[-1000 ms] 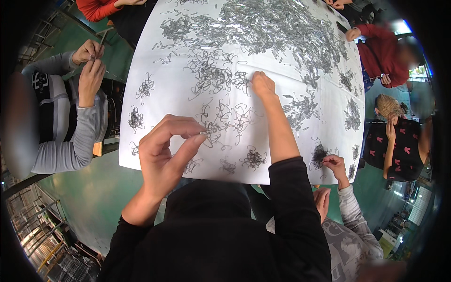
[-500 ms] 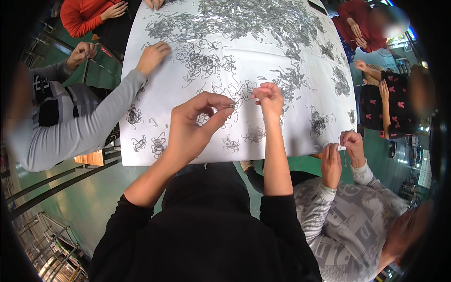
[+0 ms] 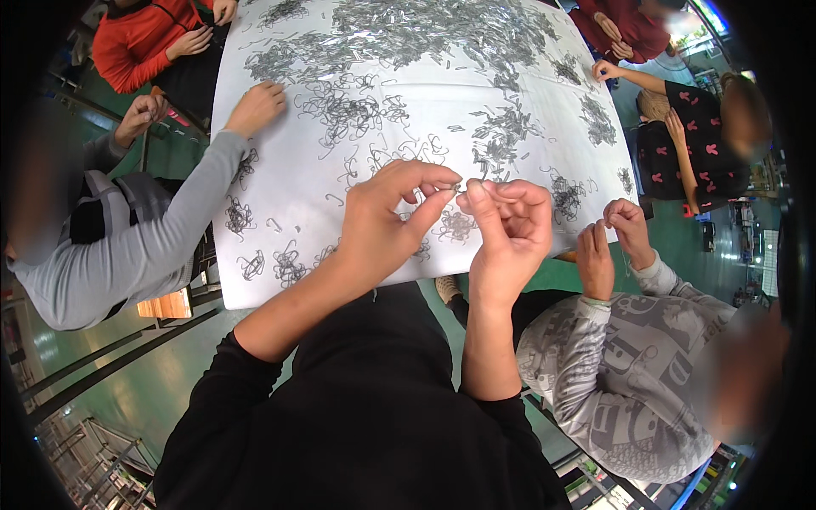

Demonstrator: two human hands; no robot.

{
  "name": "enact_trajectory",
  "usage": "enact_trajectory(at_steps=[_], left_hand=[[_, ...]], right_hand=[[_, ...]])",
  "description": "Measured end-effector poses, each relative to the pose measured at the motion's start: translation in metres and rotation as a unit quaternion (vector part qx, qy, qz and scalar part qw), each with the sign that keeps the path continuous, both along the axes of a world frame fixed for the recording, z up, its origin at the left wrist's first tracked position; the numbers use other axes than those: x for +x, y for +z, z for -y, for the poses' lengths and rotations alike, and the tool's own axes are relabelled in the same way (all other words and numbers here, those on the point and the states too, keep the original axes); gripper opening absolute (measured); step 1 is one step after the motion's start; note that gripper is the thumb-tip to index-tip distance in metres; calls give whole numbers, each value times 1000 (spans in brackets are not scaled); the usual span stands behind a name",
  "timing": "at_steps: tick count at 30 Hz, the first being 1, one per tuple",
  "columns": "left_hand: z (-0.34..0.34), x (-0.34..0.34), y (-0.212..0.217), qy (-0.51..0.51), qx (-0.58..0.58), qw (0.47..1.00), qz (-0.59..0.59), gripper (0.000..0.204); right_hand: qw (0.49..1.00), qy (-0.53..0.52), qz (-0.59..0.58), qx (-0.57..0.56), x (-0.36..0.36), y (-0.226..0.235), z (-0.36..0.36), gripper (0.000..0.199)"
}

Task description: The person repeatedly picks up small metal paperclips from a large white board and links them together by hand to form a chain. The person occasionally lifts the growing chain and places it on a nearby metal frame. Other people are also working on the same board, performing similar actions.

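Observation:
Above the near part of a white-covered table (image 3: pixel 306 191), my two hands meet at the fingertips. My left hand (image 3: pixel 374 217) pinches a small dark metal piece (image 3: pixel 456 187) between thumb and forefinger; its exact shape is too small to tell. My right hand (image 3: pixel 508 225) is closed in a pinch right beside it, thumb against forefinger, and what it holds is hidden by the fingers. Bent wire hooks (image 3: pixel 391 155) lie in a loose pile just beyond my hands. A small heap of hooks (image 3: pixel 457 224) shows between them.
Many flat metal strips (image 3: pixel 425 38) cover the far part of the table. Another pile of wire hooks (image 3: pixel 340 110) lies left of centre. A co-worker's hand (image 3: pixel 257 106) rests on the table at left; other co-workers' hands (image 3: pixel 608 242) work near the right corner.
My right hand has come back from the hook pile toward me and now meets my left hand. My left hand has shifted slightly right, still pinching the small piece.

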State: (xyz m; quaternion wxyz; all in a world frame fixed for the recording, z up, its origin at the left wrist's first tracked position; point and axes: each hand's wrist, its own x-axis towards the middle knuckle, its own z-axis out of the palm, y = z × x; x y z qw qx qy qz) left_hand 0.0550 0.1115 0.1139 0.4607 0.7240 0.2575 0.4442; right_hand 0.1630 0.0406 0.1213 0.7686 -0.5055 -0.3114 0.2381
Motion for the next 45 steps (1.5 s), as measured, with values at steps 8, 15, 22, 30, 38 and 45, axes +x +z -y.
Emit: enact_trajectory(at_steps=[8, 15, 22, 30, 38, 45], left_hand=[[-44, 41, -63, 51, -15, 998, 15, 21], [-142, 149, -200, 13, 114, 974, -194, 11], [-162, 186, -247, -29, 322, 880, -347, 20], [-181, 154, -222, 65, 123, 949, -281, 10], [-161, 175, -231, -19, 128, 920, -369, 14], [-173, 160, -190, -47, -35, 933, -356, 16]], right_hand=[[976, -100, 156, 116, 16, -11, -5, 30], [961, -43, 261, 74, 47, 0, 5, 33], [955, -11, 296, 38, 66, 1, 4, 36], [975, -44, 203, 76, 52, -10, -4, 31], [978, -44, 204, 28, 31, -6, -1, 31], [976, -39, 209, 39, 20, -6, 7, 31]])
